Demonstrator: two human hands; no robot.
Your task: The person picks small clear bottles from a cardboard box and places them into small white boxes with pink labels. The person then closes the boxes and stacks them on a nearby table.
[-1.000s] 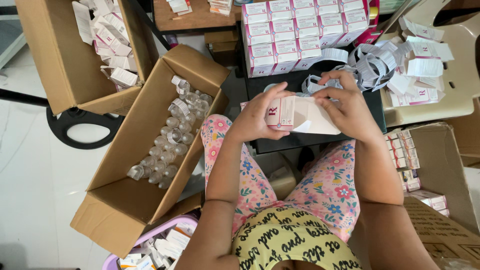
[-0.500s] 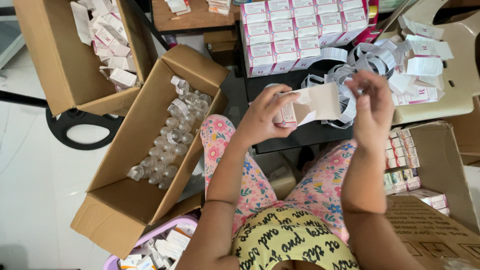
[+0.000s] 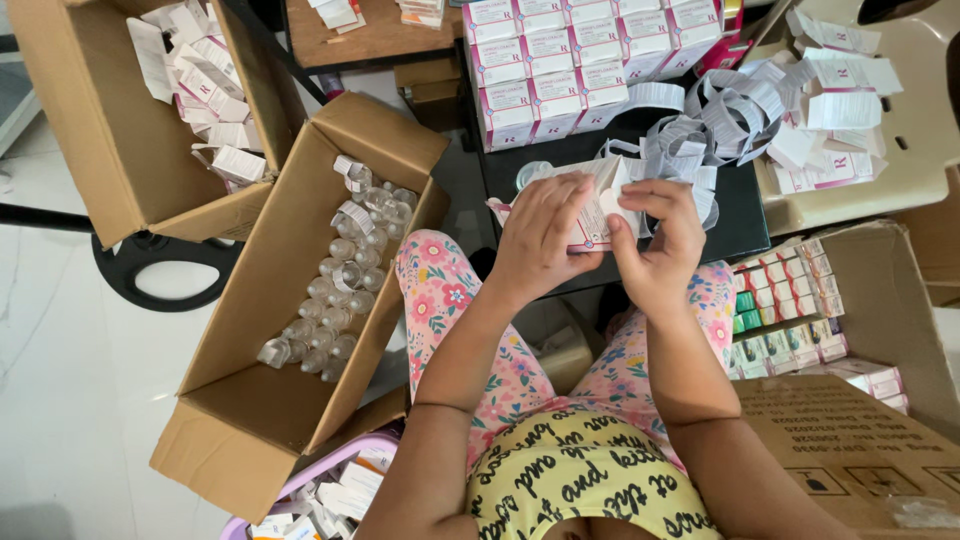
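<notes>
At far left, two open cardboard boxes: one (image 3: 120, 150) holds flat white cartons, cut off at the top edge; the nearer one (image 3: 270, 380) holds small clear vials (image 3: 335, 300), too many and overlapping to count. At centre, over the black table (image 3: 735, 215), the left hand (image 3: 540, 240) curls closed around a small white-and-pink carton (image 3: 595, 215), hiding most of it. The right hand (image 3: 655, 245) pinches the carton's right end, fingers bent. Loose paper leaflets (image 3: 715, 125) pile beyond.

Makeshift packing workroom, cardboard boxes of small bottles (image 3: 340, 280), stacked pink-and-white cartons (image 3: 580, 60), folded leaflets (image 3: 710, 120)
</notes>
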